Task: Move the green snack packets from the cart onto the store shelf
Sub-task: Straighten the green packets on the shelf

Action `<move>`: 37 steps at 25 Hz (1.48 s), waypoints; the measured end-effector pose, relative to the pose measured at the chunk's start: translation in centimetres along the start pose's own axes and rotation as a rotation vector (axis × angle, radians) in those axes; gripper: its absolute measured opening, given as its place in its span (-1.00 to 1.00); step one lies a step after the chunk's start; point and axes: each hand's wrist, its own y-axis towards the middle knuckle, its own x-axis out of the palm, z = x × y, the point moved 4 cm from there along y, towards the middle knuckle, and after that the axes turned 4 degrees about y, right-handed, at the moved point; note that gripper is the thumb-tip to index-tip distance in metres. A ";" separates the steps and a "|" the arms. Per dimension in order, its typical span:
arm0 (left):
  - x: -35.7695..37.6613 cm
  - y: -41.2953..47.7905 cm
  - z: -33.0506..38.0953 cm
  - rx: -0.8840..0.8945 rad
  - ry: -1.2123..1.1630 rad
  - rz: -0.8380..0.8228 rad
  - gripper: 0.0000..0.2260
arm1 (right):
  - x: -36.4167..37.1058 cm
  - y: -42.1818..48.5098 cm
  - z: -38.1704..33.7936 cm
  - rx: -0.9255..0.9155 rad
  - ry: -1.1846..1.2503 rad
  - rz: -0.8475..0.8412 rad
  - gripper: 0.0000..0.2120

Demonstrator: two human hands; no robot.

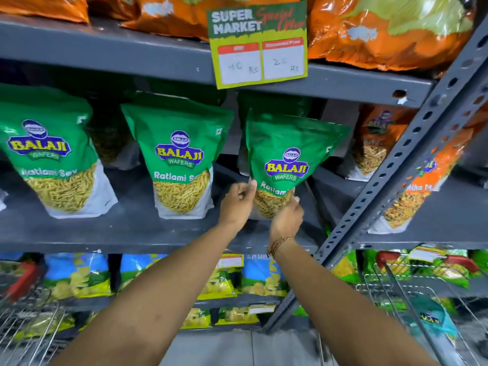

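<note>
A green Balaji Ratlami Sev packet [287,154] stands upright on the grey middle shelf [126,228], right of centre. My left hand [239,200] pinches its lower left edge. On its lower right side my right hand [286,219] grips the bottom. Two more green packets stand to the left: one at mid-shelf [179,159], one at the far left [50,154]. Further green packets show dimly behind them. The wire cart [412,294] at the lower right holds a teal packet [433,318].
A slanted perforated grey upright [396,165] stands just right of the held packet. Orange packets [380,143] fill the shelf beyond it and the shelf above. A yellow price sign [260,46] hangs overhead. Blue and yellow packets [79,273] line the lower shelf. Another wire basket [23,318] sits lower left.
</note>
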 end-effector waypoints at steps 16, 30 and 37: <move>-41.4 8.5 -8.6 -0.044 -0.473 0.503 -0.80 | 31.2 -22.8 -2.0 -0.222 0.020 -0.630 -0.78; -37.2 6.6 -13.7 -0.017 -0.238 0.129 -0.59 | 27.9 -24.2 9.3 -0.179 -0.378 -0.722 -0.28; -30.4 0.3 -12.9 0.096 -0.040 0.444 -0.58 | 15.9 -17.7 2.3 -0.430 0.127 0.153 -0.59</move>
